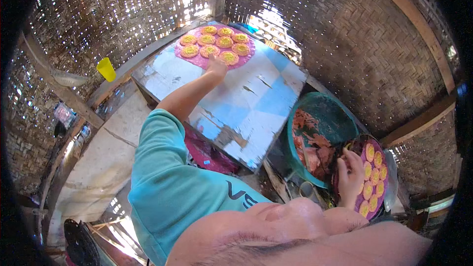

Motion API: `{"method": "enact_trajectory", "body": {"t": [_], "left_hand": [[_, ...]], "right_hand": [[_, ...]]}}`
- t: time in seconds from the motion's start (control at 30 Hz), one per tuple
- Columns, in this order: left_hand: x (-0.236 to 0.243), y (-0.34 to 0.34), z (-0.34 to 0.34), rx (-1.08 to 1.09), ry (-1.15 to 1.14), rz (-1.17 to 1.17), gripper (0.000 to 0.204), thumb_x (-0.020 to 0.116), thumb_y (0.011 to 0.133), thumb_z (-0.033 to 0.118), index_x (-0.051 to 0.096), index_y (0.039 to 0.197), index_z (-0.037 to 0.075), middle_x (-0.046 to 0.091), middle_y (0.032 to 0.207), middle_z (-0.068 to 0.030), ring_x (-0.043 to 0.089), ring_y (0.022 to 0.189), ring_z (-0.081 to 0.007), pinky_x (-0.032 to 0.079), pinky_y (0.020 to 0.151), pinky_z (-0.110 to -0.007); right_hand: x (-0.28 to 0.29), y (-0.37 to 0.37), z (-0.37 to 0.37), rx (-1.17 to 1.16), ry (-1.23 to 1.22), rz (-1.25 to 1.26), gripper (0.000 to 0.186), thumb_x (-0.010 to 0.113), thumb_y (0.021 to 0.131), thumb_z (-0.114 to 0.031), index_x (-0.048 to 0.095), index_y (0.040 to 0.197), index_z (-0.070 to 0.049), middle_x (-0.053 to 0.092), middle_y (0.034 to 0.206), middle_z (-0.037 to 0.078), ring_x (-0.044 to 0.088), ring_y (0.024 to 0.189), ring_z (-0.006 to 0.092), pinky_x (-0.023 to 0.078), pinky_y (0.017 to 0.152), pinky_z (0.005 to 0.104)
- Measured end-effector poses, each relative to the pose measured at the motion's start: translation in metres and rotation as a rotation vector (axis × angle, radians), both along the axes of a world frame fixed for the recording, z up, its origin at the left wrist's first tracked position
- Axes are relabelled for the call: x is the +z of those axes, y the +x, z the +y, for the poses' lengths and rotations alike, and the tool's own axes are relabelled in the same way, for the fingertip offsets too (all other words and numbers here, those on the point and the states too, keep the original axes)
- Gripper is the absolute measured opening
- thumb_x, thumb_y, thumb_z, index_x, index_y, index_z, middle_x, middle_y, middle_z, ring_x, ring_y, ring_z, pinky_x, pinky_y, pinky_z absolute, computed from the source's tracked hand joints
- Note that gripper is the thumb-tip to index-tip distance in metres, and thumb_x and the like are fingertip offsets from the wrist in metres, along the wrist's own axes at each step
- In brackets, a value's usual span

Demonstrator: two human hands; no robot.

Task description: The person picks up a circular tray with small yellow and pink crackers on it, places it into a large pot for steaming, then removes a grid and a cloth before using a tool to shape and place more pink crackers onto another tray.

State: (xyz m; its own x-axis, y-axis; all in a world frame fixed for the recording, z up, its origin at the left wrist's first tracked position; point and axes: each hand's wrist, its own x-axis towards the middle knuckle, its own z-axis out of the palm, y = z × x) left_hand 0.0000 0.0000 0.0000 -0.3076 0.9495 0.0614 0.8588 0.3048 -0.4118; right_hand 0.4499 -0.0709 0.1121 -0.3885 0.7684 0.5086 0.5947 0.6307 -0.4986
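The left hand (217,66) reaches over the far end of the blue and white table (246,103). Its fingertips are at the near edge of a pink sheet (198,63), by the yellow round pieces (224,42) that lie on it. I cannot tell if the fingers pinch one. The right hand (351,175) is on the right, near side, with its fingers bent. I cannot tell if it grips anything. It is between a green tub (340,118) with reddish-brown bits (318,150) in it and a second pink sheet (382,201) with more yellow rounds (375,175). A yellow cup (106,69) is far left.
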Motion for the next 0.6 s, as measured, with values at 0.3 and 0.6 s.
{"method": "enact_trajectory", "body": {"t": [0.3, 0.6], "left_hand": [[0.002, -0.049, -0.004, -0.349, 0.146, -0.014, 0.011, 0.054, 0.069, 0.015, 0.064, 0.068, 0.01, 0.062, 0.068, -0.0058, 0.059, 0.07, -0.0207, 0.036, 0.073, -0.04], [0.054, -0.011, -0.01, -0.689, 0.15, -0.803, 0.028, 0.052, 0.071, 0.032, 0.062, 0.075, 0.006, 0.06, 0.075, -0.0136, 0.058, 0.071, -0.0292, 0.045, 0.066, -0.038]], "right_hand": [[-0.076, -0.196, 0.016, 0.43, -0.741, 0.243, 0.03, 0.053, 0.08, -0.012, 0.05, 0.109, -0.001, 0.054, 0.095, 0.008, 0.053, 0.08, 0.012, 0.044, 0.069, 0.0246], [-0.121, -0.265, 0.029, 0.076, -1.2, 1.046, 0.06, 0.053, 0.082, -0.023, 0.02, 0.127, -0.002, 0.05, 0.095, 0.009, 0.052, 0.085, 0.017, 0.045, 0.074, 0.03]]}}
